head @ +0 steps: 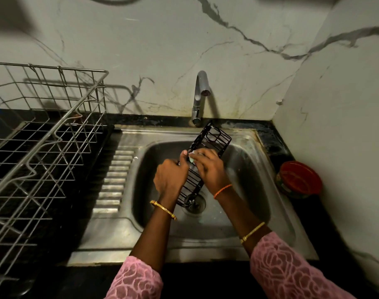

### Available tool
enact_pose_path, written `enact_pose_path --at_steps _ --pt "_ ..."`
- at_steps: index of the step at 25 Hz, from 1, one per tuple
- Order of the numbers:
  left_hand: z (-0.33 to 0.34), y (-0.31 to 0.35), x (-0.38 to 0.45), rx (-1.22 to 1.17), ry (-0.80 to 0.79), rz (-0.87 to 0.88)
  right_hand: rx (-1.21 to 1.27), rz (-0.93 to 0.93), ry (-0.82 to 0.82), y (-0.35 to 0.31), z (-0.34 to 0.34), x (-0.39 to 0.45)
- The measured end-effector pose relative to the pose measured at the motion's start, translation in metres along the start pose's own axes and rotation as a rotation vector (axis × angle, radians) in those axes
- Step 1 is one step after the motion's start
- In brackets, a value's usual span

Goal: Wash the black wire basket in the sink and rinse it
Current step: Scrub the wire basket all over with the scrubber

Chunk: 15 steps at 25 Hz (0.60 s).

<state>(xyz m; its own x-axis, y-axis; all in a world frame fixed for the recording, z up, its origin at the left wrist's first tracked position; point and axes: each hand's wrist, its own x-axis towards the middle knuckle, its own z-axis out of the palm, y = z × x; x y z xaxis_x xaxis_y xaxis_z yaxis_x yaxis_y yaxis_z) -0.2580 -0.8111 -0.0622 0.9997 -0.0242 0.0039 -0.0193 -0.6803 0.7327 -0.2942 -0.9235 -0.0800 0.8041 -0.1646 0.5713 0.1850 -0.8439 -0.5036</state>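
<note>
Pink lace sleeves; both hands grip slim black wire basket.

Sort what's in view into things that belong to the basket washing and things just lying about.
In use:
black wire basket, gripped by the left hand
pale green scrub pad, in the right hand
stainless steel sink
chrome curved tap, no water seen running

Lying about:
large silver wire dish rack
round red container on the counter

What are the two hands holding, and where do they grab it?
The left hand grips the black wire basket by its long side edge. The right hand pinches a pale scrubber against the basket's middle.
</note>
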Motion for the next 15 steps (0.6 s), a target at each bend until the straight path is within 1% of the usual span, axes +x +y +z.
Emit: enact_pose_path --at_steps 3,8,10,13,15 --pt "-0.006 0.004 0.000 -0.005 0.010 0.002 0.011 -0.024 0.065 -0.003 -0.006 -0.003" --pt "-0.012 0.004 0.001 -0.027 0.009 0.042 -0.159 0.016 0.064 0.014 -0.028 -0.041" --pt "-0.011 0.004 -0.001 -0.011 -0.006 0.059 -0.191 0.017 0.088 0.011 -0.024 -0.035" --pt "-0.007 0.007 -0.004 0.003 -0.003 0.055 -0.095 0.054 0.130 -0.009 -0.015 -0.005" --pt "-0.007 0.009 -0.005 -0.009 0.014 0.040 0.004 0.102 0.119 -0.018 -0.012 0.003"
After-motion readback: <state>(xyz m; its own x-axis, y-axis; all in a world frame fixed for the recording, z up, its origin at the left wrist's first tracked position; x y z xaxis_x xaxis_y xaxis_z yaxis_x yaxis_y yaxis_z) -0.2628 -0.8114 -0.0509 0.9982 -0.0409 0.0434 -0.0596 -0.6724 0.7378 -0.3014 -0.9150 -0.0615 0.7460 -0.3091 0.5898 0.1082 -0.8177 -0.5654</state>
